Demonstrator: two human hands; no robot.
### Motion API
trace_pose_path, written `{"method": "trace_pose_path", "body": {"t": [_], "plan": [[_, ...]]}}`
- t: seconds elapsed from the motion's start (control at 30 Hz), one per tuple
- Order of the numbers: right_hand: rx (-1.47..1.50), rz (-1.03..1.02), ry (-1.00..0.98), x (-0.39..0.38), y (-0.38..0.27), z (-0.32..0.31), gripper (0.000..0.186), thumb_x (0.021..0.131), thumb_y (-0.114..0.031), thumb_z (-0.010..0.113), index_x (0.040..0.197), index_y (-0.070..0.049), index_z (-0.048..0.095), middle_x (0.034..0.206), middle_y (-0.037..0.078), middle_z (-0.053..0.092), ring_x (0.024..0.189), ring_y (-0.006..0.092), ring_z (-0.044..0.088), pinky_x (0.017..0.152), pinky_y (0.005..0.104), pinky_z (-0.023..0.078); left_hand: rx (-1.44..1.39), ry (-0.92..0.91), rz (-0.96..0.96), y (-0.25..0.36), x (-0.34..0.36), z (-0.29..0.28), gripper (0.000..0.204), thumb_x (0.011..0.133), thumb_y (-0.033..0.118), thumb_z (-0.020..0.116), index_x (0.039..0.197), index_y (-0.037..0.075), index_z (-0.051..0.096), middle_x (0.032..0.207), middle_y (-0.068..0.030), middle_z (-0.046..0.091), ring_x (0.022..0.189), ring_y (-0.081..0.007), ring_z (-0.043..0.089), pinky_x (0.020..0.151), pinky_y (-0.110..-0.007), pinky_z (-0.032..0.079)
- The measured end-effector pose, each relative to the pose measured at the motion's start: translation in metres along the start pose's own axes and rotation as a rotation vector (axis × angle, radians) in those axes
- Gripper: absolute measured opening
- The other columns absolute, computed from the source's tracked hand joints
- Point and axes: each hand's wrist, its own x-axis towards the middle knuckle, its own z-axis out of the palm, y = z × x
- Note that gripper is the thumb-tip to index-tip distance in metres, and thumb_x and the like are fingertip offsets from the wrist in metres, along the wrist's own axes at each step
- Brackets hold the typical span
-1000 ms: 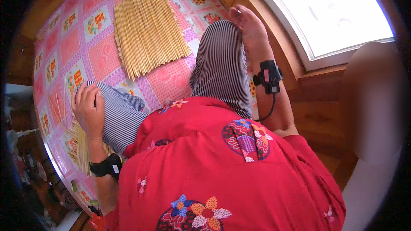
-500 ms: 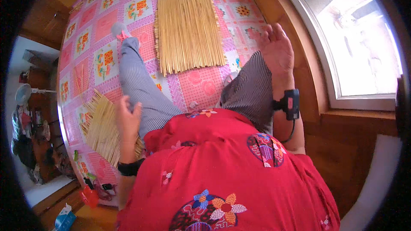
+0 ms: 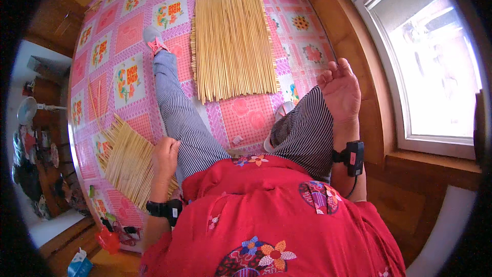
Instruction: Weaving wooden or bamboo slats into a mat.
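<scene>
My left hand point(image 3: 165, 158), a black strapped device point(image 3: 163, 211) at its wrist, rests by my left thigh beside a slanting pile of thin sticks point(image 3: 128, 161); its fingers are curled closed, any grip hidden. My right hand point(image 3: 342, 92) lies palm up and open beside my bent right knee, fingers loosely bent, with another black device point(image 3: 352, 159) on the forearm. My striped left trouser leg point(image 3: 183, 123) stretches out to a grey-and-pink footwear piece point(image 3: 156, 41). A flat rectangle of pale yellow sticks point(image 3: 233, 46) lies between and beyond my feet, untouched.
A pink patterned mat point(image 3: 128, 31) covers the raised surface. At right is a white-framed window point(image 3: 430, 72) with a wooden ledge point(image 3: 425, 160). At lower left are red plastic point(image 3: 107, 238) and a blue-and-white carton point(image 3: 79, 264). A white fan point(image 3: 26, 110) stands beyond the left edge.
The view has shifted, showing more of the mat. My left leg has straightened outward. My left hand has moved lower and its fingers have curled. My right hand has turned palm up.
</scene>
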Motion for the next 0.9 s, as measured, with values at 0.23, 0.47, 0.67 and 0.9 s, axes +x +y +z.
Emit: {"method": "trace_pose_path", "body": {"t": [0.23, 0.47, 0.67, 0.9], "plan": [[-0.096, 0.004, -0.013, 0.001, 0.002, 0.012, 0.023, 0.088, -0.021, 0.048, 0.106, -0.008, 0.052, 0.101, 0.009, 0.057, 0.086, 0.0176, 0.055, 0.081, 0.0329, 0.044, -0.541, -0.502, -0.319, 0.029, -0.026, -0.038, 0.016, 0.081, 0.014, 0.06, 0.075, 0.003, 0.049, 0.065, 0.0024, 0.042, 0.063, -0.0059, 0.039, 0.055, -0.024, 0.036], [-0.035, -0.082, 0.05, -0.011, -0.005, 0.011, 0.022, 0.088, -0.021, 0.049, 0.105, -0.009, 0.053, 0.103, 0.01, 0.058, 0.08, 0.0168, 0.053, 0.077, 0.0309, 0.044, -0.48, -0.581, -0.415, 0.019, -0.076, -0.023, 0.014, 0.082, 0.014, 0.058, 0.077, 0.005, 0.05, 0.067, 0.0035, 0.041, 0.064, -0.0061, 0.039, 0.06, -0.022, 0.036], [-0.031, -0.05, -0.003, -0.02, -0.002, 0.007, 0.022, 0.087, -0.02, 0.05, 0.105, -0.009, 0.054, 0.103, 0.012, 0.06, 0.085, 0.0199, 0.055, 0.08, 0.0331, 0.044, -0.404, 0.157, -0.368, -0.002, -0.075, 0.005, 0.016, 0.086, 0.015, 0.051, 0.093, 0.001, 0.053, 0.085, -0.0054, 0.056, 0.079, -0.0128, 0.051, 0.072, -0.027, 0.041], [0.008, -0.051, -0.1, -0.023, -0.01, -0.002, 0.026, 0.088, -0.02, 0.049, 0.111, -0.007, 0.052, 0.105, 0.01, 0.058, 0.096, 0.0209, 0.055, 0.083, 0.0336, 0.043, -0.51, 0.004, -0.463, -0.06, -0.089, 0.042, 0.027, 0.085, 0.006, 0.044, 0.109, -0.002, 0.053, 0.094, -0.0123, 0.06, 0.083, -0.0247, 0.056, 0.076, -0.032, 0.043]]}}
